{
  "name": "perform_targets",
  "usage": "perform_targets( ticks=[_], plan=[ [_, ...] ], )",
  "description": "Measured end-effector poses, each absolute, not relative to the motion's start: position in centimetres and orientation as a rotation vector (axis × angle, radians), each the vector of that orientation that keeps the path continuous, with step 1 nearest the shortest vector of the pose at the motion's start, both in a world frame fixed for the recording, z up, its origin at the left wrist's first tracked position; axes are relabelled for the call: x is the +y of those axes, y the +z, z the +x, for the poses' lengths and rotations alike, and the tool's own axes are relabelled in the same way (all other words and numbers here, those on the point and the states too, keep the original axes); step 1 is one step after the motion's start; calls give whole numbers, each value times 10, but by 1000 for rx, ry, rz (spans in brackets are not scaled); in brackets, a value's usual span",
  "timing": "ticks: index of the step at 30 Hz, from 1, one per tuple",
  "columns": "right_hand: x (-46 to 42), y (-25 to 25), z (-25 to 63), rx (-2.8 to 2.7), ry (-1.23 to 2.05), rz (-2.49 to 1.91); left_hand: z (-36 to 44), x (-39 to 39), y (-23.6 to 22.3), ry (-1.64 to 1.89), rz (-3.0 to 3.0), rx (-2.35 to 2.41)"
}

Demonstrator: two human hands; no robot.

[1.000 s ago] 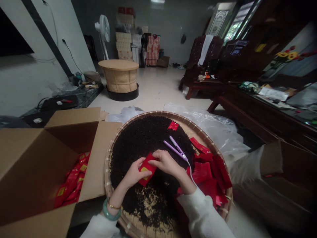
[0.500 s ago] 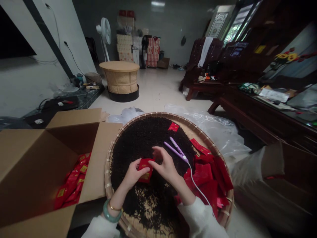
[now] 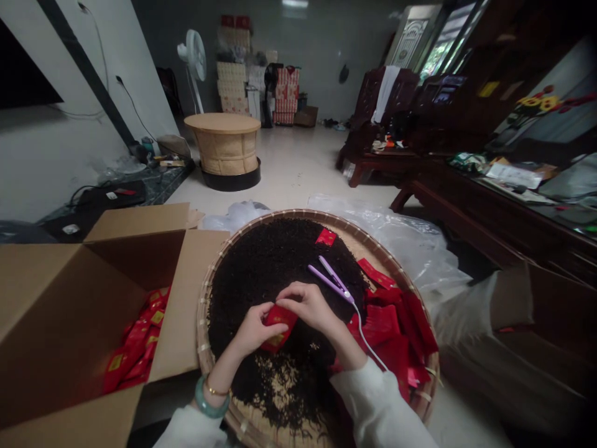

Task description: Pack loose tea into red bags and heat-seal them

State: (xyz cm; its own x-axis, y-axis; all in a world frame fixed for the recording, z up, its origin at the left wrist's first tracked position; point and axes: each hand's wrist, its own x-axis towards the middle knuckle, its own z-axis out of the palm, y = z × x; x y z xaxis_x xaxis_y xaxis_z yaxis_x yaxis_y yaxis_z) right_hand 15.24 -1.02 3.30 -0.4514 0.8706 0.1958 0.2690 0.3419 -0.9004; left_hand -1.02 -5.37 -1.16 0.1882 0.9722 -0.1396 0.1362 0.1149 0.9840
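A small red packet point(image 3: 278, 325) with gold print is held above a heap of dark loose tea leaves point(image 3: 261, 261). My left hand point(image 3: 254, 330) grips its left side, thumb across the front. At the packet's top edge, my right hand point(image 3: 305, 303) pinches with thumb and fingers. The leaves lie in a round woven bamboo tray point(image 3: 204, 311). Beyond my right hand a purple hair straightener point(image 3: 332, 280) rests on the leaves with its plates apart, its white cord running toward me. Flat red pouches point(image 3: 382, 323) pile up at the tray's right, and a single red packet point(image 3: 325, 237) lies near the far rim.
An open cardboard box point(image 3: 163, 311) with several filled red packets point(image 3: 140, 342) stands left of the tray. Clear plastic sheeting point(image 3: 396, 239) covers floor behind it. Another carton point(image 3: 508, 336) is at right, beside a dark wooden table point(image 3: 448, 205). A round drum-shaped table point(image 3: 224, 146) stands farther back.
My right hand has come down and left onto the packet's top edge, its fingers closing from a spread position. The packet has tilted to the right in my left hand.
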Motion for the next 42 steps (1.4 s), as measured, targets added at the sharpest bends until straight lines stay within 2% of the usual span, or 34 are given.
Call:
perform_targets(
  ticks=[3, 7, 13, 19, 21, 25, 32, 42],
  plan=[
    [-5, 36, 164, -1852, 1200, -1009, -12, -55, -10, 834, 1237, 1125],
    [-5, 52, 178, -2074, 1267, -859, -12, -56, -7, 754, 1162, 1026],
    [-9, 62, 172, -2392, 1182, -796, -12, -58, -7, 697, 1100, 973],
    [0, 46, 183, -2125, 1460, -931, -14, -60, -3, 622, 1101, 924],
    [5, 42, 191, -2047, 1404, -1016, -13, -60, -2, 624, 1105, 922],
    [1, 37, 195, -2021, 1076, -1100, -10, -58, 0, 768, 1115, 1020],
    [-33, 10, 161, -1660, 1353, -1206, -6, -55, -6, 989, 1024, 1196],
    [-31, -12, 154, -1437, 1370, -1242, -9, -55, -4, 1089, 864, 1145]
  ],
)
